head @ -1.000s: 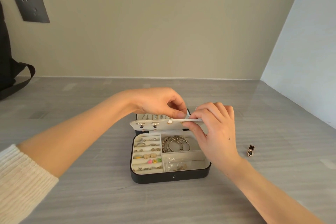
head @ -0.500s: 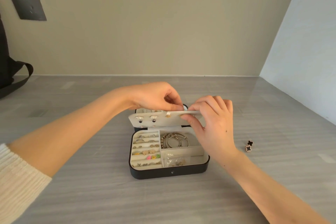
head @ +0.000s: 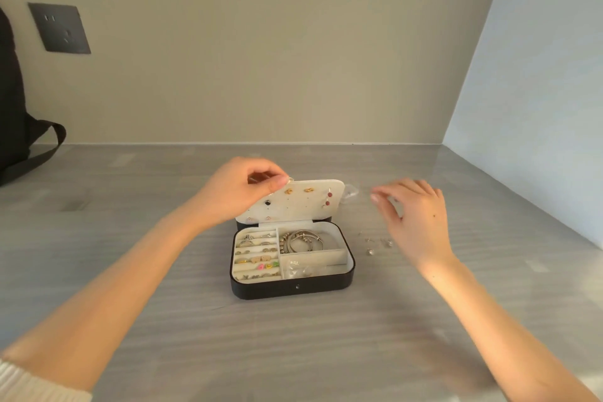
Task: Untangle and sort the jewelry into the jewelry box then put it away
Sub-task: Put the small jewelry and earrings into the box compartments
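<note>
- At table (head: 137, 320) centre, my left hand (head: 241, 189) pinches the cream earring panel (head: 303, 206) of the black jewelry box (head: 293, 289) by its corner; probably bendy.
- Right hand (head: 414, 215) loose, empty, near tiny silver studs (head: 378, 243): likely light and slippery, so fingertip-pinch.

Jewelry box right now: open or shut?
Open. Jewelry box compartments exposed; earring panel stands raised behind them, left hand pinching its top corner.

Single head cam (wide-angle), looking forward-down across grey wood-grain tabletop (head: 326, 352), close over open black jewelry box (head: 293, 288).

Home rm, wall socket (head: 59, 28), grey desk (head: 130, 271)
</note>
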`<state>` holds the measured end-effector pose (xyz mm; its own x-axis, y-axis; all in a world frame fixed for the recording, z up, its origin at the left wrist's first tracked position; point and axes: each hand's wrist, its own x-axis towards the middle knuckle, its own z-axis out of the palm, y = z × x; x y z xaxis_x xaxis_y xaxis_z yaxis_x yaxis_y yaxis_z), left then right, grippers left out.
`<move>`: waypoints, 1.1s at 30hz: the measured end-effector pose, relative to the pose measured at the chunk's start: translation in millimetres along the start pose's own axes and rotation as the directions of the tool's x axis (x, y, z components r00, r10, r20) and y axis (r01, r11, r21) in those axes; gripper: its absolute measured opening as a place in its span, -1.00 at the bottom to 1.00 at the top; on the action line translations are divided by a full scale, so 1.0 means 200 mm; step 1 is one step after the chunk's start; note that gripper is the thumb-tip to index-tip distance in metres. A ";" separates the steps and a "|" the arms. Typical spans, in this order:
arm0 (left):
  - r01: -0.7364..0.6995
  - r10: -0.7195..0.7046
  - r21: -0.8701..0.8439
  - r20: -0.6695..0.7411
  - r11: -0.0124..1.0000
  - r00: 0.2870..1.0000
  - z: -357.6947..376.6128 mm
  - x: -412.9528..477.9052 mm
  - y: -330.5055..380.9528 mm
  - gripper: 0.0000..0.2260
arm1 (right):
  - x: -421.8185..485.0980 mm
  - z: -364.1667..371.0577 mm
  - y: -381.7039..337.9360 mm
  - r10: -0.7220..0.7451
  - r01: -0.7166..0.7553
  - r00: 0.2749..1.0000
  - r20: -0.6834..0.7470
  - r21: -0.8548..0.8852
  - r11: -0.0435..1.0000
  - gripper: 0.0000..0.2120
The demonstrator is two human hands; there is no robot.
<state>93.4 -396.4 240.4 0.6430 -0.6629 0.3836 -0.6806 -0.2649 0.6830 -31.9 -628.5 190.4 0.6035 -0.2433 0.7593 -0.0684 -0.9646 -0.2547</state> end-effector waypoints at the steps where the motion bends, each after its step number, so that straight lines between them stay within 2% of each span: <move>1: 0.005 -0.004 0.032 -0.032 0.999 0.999 0.01 0.00 0.00 -0.92 | -0.01 -0.01 0.06 0.096 -0.079 0.987 0.133 -0.123 0.989 -0.80; 3: 0.018 -0.010 0.085 -0.091 0.996 0.996 0.02 0.01 0.00 -0.90 | -0.02 -0.01 0.14 0.262 -0.123 0.887 0.379 -0.353 0.927 -0.77; 5: 0.039 -0.024 0.109 -0.131 0.993 0.991 0.03 0.01 -0.01 -0.86 | -0.02 0.01 0.16 0.327 -0.116 0.814 0.480 -0.418 0.901 -0.74; 9: 0.075 -0.048 0.125 -0.210 0.989 0.977 0.03 0.01 -0.02 -0.84 | 0.02 0.04 0.12 0.337 -0.087 0.759 0.557 -0.426 0.900 -0.84; 13: 0.083 -0.055 0.088 -0.282 0.993 0.958 0.02 -0.01 -0.04 -0.87 | 0.07 0.05 0.11 0.416 -0.249 0.610 0.674 -0.336 0.909 -0.81; 16: 0.098 -0.095 -0.004 -0.316 0.995 0.944 0.03 -0.02 -0.07 -0.87 | 0.10 0.06 0.11 0.419 -0.256 0.533 0.735 -0.332 0.908 -0.88; 18: 0.118 -0.135 -0.071 -0.338 0.990 0.931 0.04 -0.02 -0.11 -0.86 | 0.12 0.06 0.10 0.413 -0.242 0.481 0.774 -0.335 0.910 -0.79; 20: 0.145 -0.191 -0.152 -0.351 0.978 0.917 0.05 -0.02 -0.15 -0.84 | 0.14 0.02 0.08 0.394 -0.264 0.454 0.799 -0.302 0.916 -0.83; 22: 0.158 -0.235 -0.233 -0.358 0.960 0.904 0.06 -0.02 -0.18 -0.83 | 0.15 -0.03 0.06 0.349 -0.340 0.500 0.793 -0.191 0.921 -0.80; 25: 0.168 -0.299 -0.358 -0.351 0.919 0.887 0.09 -0.02 -0.21 -0.87 | 0.15 -0.08 -0.03 0.305 -0.513 0.676 0.671 0.131 0.848 -0.78; 27: 0.179 -0.328 -0.397 -0.348 0.900 0.879 0.10 -0.01 -0.23 -0.91 | 0.14 -0.08 -0.17 0.291 -0.531 0.749 0.595 0.276 0.802 -0.76; 30: 0.185 -0.359 -0.439 -0.356 0.879 0.863 0.10 0.00 -0.25 -0.88 | 0.12 0.00 -0.37 0.275 -0.503 0.796 0.540 0.336 0.796 -0.69; 33: 0.218 -0.401 -0.487 -0.311 0.846 0.862 0.11 -0.01 -0.30 -0.83 | 0.11 0.16 -0.44 0.327 -0.450 0.861 0.389 0.285 0.846 -0.74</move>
<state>124.5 -394.3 185.2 0.9362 -0.2473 0.2496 -0.2642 -0.0272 0.9641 12.2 -545.5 210.2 0.8066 -0.4851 0.3378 -0.1031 -0.6781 -0.7277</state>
